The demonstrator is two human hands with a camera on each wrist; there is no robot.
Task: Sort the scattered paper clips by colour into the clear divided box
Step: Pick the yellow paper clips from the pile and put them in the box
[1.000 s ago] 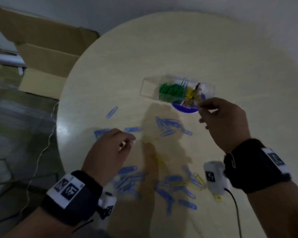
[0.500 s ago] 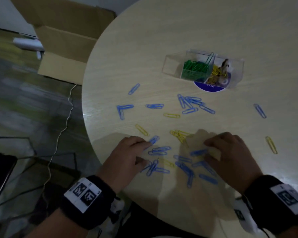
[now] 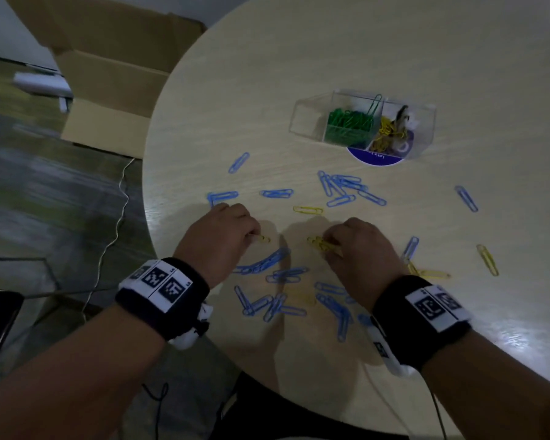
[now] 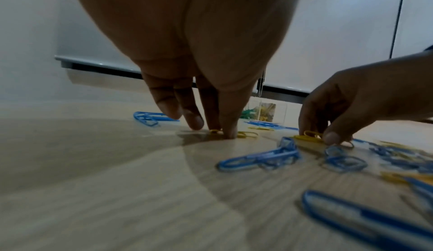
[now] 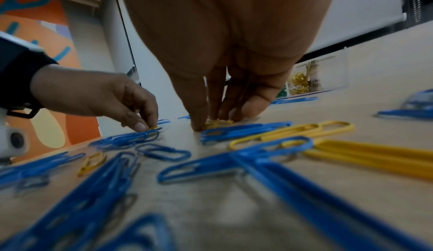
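Observation:
The clear divided box point(image 3: 308, 119) stands at the far side of the round table, with green clips point(image 3: 350, 122) in its middle compartment and yellow clips point(image 3: 388, 131) to the right of them. Blue paper clips point(image 3: 277, 193) and yellow ones point(image 3: 308, 209) lie scattered in front of it. My left hand point(image 3: 254, 238) pinches one yellow clip point(image 5: 152, 127) on the tabletop. My right hand point(image 3: 326, 242) grips a small bunch of yellow clips point(image 3: 319, 244) with curled fingers point(image 5: 199, 123), also down on the table.
An open cardboard box point(image 3: 108, 74) stands on the floor past the table's left edge point(image 3: 146, 192), and a thin cable point(image 3: 118, 217) hangs there. A purple round label point(image 3: 375, 158) lies under the divided box. More yellow clips point(image 3: 488, 260) lie at the right.
My right hand has come back from the divided box to the scattered clips. Both hands then shifted onto yellow clips and took hold of them.

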